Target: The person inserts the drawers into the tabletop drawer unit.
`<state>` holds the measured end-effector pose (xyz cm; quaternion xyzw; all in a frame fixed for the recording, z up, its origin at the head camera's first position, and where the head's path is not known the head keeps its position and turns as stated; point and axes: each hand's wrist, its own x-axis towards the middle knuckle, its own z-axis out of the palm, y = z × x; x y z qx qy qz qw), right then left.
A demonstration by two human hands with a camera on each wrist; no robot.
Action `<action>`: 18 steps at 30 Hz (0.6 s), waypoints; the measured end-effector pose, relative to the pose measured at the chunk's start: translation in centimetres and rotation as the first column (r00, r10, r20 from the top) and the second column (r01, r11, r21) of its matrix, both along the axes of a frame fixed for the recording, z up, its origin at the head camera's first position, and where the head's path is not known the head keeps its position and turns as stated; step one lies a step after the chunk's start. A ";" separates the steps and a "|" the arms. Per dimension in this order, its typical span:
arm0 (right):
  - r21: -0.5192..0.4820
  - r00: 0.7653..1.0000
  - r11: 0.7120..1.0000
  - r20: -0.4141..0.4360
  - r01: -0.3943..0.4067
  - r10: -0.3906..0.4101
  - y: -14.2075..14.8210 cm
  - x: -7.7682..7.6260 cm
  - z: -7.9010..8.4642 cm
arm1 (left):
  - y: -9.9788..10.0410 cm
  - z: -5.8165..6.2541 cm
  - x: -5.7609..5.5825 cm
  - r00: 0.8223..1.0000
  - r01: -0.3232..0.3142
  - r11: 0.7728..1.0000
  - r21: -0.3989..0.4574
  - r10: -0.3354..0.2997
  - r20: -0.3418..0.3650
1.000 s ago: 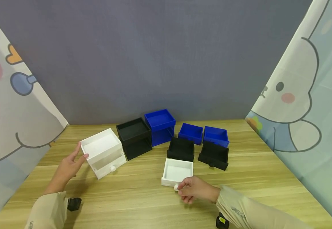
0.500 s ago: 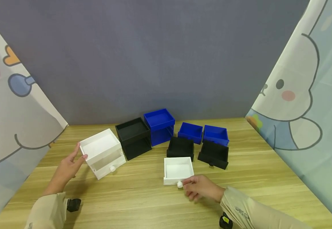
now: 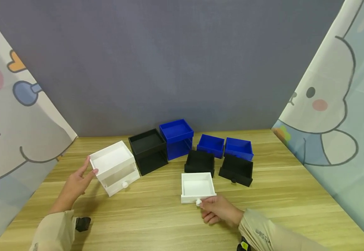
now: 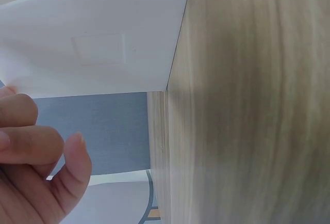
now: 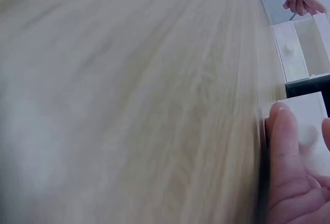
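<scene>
A white two-tier cabinet stands at the left, its upper slot hollow and a drawer with a round knob in the lower one. My left hand holds its left side near the top, thumb at the front corner; the left wrist view shows the other fingers bent beside the white wall. A loose white drawer lies on the table in front of me, knob towards me. My right hand has thumb and fingers at the drawer's knob. In the right wrist view, fingers sit on both sides of that knob.
A black cabinet and a blue cabinet stand right of the white one. Two black drawers and two blue drawers lie behind and right of the white drawer. A grey cloth wall borders the table at the back.
The white drawer has shifted slightly right and turned a little. My right hand slid to the right of the knob, then came back onto it. The left hand stays at the white cabinet.
</scene>
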<state>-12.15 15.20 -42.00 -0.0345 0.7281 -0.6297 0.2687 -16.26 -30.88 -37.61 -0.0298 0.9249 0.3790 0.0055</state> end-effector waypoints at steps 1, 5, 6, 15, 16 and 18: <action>-0.012 1.000 1.000 0.009 0.007 -0.007 -0.1 0.0 -0.1 | 0.0 0.0 0.0 1.000 0.000 1.000 -0.003 0.000 0.001; -0.042 0.998 0.998 0.043 0.045 -0.043 -0.6 -0.1 -0.6 | 0.1 0.0 -0.1 1.000 0.009 1.000 -0.002 -0.009 0.000; -0.047 0.997 0.997 0.051 0.055 -0.053 -0.7 -0.1 -0.6 | 0.1 0.0 -0.1 1.000 0.012 1.000 -0.002 -0.012 -0.001; -0.109 0.987 0.984 0.084 0.144 -0.135 -1.5 0.0 -0.9 | 0.1 -0.1 -0.2 1.000 0.004 1.000 -0.001 -0.004 -0.015; -0.118 0.987 0.982 0.087 0.149 -0.139 -1.5 0.0 -0.9 | 0.1 -0.1 -0.1 1.000 0.001 1.000 0.004 -0.001 -0.014; -0.135 0.985 0.978 0.092 0.156 -0.145 -1.6 0.0 -0.9 | 0.1 -0.1 0.0 1.000 -0.006 1.000 0.010 0.006 -0.006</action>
